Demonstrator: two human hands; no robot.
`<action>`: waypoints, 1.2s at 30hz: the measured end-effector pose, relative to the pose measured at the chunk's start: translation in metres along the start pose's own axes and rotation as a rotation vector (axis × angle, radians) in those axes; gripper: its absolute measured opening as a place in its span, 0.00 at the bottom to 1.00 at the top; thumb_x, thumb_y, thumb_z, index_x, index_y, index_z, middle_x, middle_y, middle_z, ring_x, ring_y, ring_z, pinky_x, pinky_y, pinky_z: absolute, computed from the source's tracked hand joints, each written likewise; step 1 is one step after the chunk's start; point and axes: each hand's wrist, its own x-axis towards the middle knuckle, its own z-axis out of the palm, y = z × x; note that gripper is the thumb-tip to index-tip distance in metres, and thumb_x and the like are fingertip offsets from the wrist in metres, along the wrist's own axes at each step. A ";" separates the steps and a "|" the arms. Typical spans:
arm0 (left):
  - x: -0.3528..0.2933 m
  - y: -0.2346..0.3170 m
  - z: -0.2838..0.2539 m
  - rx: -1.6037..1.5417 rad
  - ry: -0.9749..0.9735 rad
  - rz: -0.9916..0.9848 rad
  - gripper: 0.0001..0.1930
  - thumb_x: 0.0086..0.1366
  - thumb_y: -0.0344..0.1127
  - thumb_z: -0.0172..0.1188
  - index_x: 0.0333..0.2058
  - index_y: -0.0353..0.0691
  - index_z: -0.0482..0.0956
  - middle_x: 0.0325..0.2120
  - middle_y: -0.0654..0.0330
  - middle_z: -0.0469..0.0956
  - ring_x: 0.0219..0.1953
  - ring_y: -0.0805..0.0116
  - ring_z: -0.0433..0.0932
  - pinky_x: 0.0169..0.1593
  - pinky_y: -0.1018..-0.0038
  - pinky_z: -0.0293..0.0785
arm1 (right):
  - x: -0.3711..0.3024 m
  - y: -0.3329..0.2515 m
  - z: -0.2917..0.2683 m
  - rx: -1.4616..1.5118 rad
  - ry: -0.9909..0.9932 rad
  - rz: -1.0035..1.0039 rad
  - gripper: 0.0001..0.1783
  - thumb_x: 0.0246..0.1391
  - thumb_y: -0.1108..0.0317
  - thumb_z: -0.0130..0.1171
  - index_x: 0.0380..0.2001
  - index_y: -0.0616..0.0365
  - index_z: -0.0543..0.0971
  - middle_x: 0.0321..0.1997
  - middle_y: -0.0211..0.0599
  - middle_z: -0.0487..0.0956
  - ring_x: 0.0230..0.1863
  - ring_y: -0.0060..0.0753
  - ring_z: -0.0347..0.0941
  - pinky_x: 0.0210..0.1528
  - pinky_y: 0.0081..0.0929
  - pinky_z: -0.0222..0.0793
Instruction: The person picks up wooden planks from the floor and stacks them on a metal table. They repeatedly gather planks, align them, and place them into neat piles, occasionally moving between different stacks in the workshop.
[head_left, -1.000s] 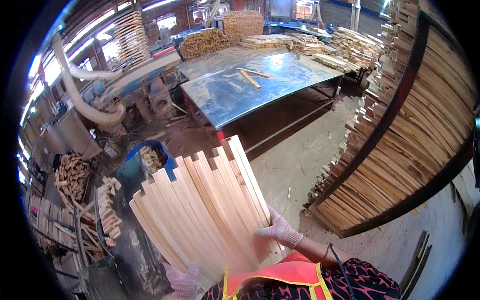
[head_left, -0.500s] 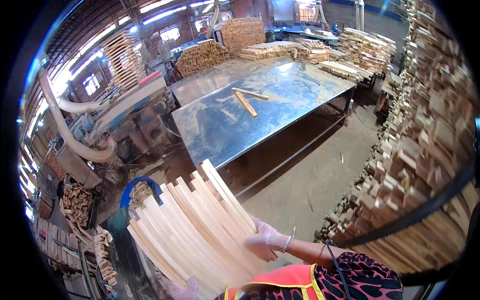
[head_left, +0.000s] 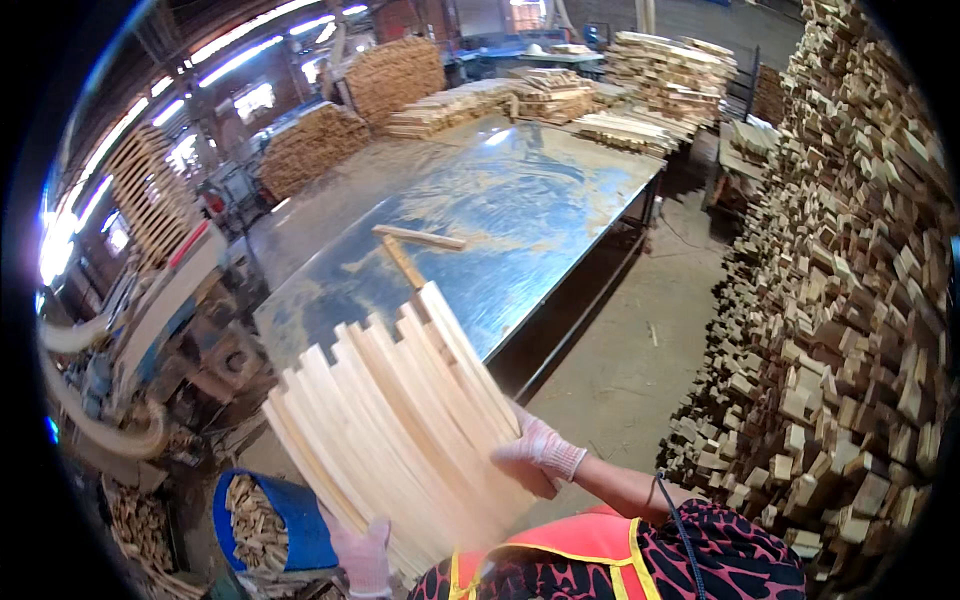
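Note:
A broad bundle of pale wooden strips [head_left: 400,430] lies side by side between my two gloved hands, tilted up in front of my body. My right hand [head_left: 538,450] presses against the right side of the bundle, fingers wrapped round its edge. On the lower left side my left hand [head_left: 362,555] grips the bundle, its fingers partly hidden by the strips. Beyond the far ends of the strips stands a metal-topped table [head_left: 330,290]. Two loose wooden pieces [head_left: 425,238] rest on it, meeting at an angle.
A blue bin [head_left: 300,520] full of wood offcuts stands at the lower left. A tall wall of stacked wood pieces [head_left: 820,400] rises on the right. Machinery [head_left: 215,360] with hoses is at the left. Stacked boards [head_left: 665,80] stand behind the table, and concrete floor [head_left: 620,350] runs along its right.
My view has swung right and the table now looks nearer, with the bundle's far ends overlapping its near edge. Both hands keep hold of the strips.

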 end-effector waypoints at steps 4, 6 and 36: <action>0.114 -0.015 0.096 0.136 -0.271 0.126 0.49 0.53 0.22 0.62 0.73 0.36 0.50 0.50 0.54 0.77 0.42 0.68 0.79 0.42 0.75 0.80 | 0.050 0.007 -0.092 0.096 0.230 -0.062 0.54 0.41 0.69 0.72 0.74 0.52 0.60 0.60 0.39 0.79 0.60 0.32 0.74 0.63 0.29 0.69; 0.153 -0.007 0.157 0.099 -0.334 0.100 0.51 0.52 0.24 0.66 0.73 0.31 0.48 0.49 0.51 0.78 0.44 0.65 0.80 0.47 0.72 0.80 | 0.070 -0.016 -0.126 0.080 0.297 -0.029 0.53 0.42 0.70 0.71 0.74 0.54 0.61 0.60 0.39 0.79 0.60 0.32 0.74 0.63 0.28 0.69; 0.552 0.073 1.005 0.216 -0.807 0.070 0.43 0.55 0.34 0.73 0.67 0.29 0.61 0.54 0.47 0.79 0.54 0.60 0.80 0.60 0.68 0.74 | 0.493 -0.114 -0.824 0.431 0.587 0.069 0.47 0.47 0.85 0.64 0.72 0.58 0.61 0.60 0.44 0.77 0.57 0.40 0.76 0.60 0.36 0.74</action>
